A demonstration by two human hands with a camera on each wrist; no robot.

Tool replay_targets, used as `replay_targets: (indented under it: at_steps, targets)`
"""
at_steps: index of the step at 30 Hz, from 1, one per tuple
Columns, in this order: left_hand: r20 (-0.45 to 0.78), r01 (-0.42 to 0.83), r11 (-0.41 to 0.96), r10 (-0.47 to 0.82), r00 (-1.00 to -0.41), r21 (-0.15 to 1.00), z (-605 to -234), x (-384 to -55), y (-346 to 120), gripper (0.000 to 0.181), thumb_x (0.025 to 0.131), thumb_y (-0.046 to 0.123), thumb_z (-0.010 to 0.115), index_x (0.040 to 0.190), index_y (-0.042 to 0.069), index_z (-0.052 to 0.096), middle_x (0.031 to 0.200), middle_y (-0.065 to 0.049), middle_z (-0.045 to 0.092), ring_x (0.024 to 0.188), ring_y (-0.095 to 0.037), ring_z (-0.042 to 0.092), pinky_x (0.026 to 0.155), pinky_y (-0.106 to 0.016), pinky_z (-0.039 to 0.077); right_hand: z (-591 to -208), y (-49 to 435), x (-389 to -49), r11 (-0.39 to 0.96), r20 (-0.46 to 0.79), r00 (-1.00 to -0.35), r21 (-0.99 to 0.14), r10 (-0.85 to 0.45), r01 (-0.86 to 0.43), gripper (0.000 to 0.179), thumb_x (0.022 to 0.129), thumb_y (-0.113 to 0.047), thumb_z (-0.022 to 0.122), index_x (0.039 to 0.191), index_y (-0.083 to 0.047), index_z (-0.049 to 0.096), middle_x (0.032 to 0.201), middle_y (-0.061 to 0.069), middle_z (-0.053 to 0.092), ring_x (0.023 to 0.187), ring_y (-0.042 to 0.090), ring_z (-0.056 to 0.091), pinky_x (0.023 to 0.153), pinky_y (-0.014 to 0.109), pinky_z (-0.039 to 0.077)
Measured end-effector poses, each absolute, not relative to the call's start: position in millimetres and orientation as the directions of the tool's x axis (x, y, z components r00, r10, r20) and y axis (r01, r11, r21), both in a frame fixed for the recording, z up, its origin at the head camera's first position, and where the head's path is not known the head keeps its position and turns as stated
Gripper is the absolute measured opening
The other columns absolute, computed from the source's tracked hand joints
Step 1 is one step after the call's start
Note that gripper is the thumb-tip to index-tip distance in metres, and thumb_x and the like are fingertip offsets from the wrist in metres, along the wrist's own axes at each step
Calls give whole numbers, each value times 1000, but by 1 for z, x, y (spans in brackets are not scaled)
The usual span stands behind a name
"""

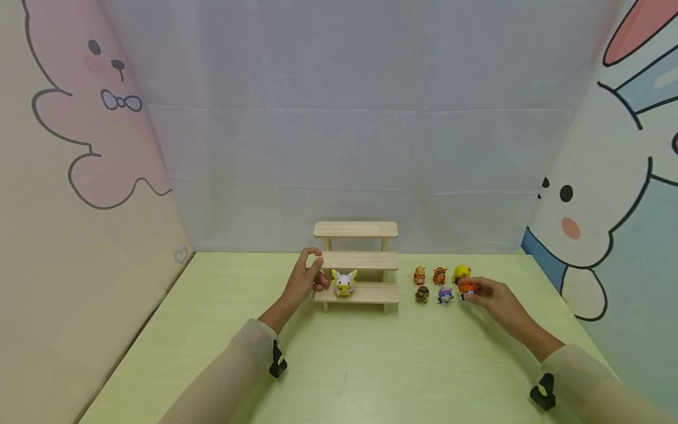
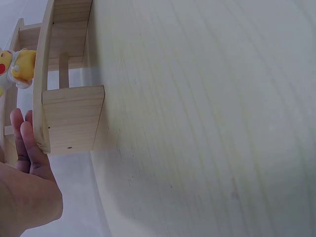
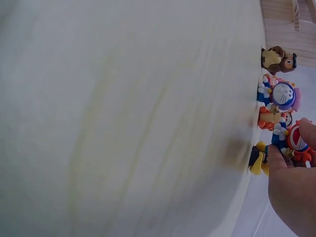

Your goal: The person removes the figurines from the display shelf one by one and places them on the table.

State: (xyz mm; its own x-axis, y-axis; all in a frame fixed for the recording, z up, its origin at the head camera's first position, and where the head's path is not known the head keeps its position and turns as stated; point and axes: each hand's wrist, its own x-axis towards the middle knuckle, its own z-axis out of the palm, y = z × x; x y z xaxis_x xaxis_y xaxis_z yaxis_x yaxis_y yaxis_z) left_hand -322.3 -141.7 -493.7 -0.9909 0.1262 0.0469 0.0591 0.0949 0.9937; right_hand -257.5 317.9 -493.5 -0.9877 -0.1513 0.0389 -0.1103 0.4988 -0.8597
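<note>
A three-tier wooden display stand (image 1: pixel 356 292) stands at the back of the table. On its lowest step sits a toy figurine with a white hood and yellow ears (image 1: pixel 344 283). My left hand (image 1: pixel 303 281) is at the left end of that step, beside the figurine. In the left wrist view its extended fingers (image 2: pixel 30 140) lie against the stand's edge and hold nothing. At the right, my right hand (image 1: pixel 497 299) pinches a figurine with a red-orange hood and blue body (image 3: pixel 296 138) between thumb and fingers. Whether its base is off the table cannot be told.
Several small figurines stand right of the stand: a brown owl (image 1: pixel 422 294), one with a purple hat (image 1: pixel 445 295), a yellow-headed one (image 1: pixel 462 271), an orange striped one (image 1: pixel 439 275) and an orange-and-red one (image 1: pixel 419 275). A pale curtain (image 1: pixel 360 147) hangs behind the table.
</note>
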Motion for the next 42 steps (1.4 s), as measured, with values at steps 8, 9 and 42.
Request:
replay_targets:
  at_steps: [8,9,42]
  targets:
    - [51,65,96,137,-989,993,-490,-319,-142,31,111,31,51,135,13,44,61,-2,64,60,-14,67,54,-22,51,-500,320,-256,490,27,-986,-865,-162,-104,39,103,-13,66,137,6,60,141,30,58,106,-2,64,86,13,50]
    - [52,66,98,139,-989,993,-489,-318,-142,32,111,32,50,136,12,44,61,-3,64,60,-15,67,54,-22,51,-501,320,-256,491,28,-986,-865,-163,-105,39,103,-12,66,137,6,60,140,30,58,104,-5,63,86,13,50]
    - [15,27,69,178,-984,997,-451,-294,-142,30,112,18,47,137,3,42,66,-16,66,61,-21,67,56,-28,53,-501,320,-256,530,-20,-979,-843,-202,-92,40,101,-10,68,135,8,60,137,31,60,117,30,65,83,14,50]
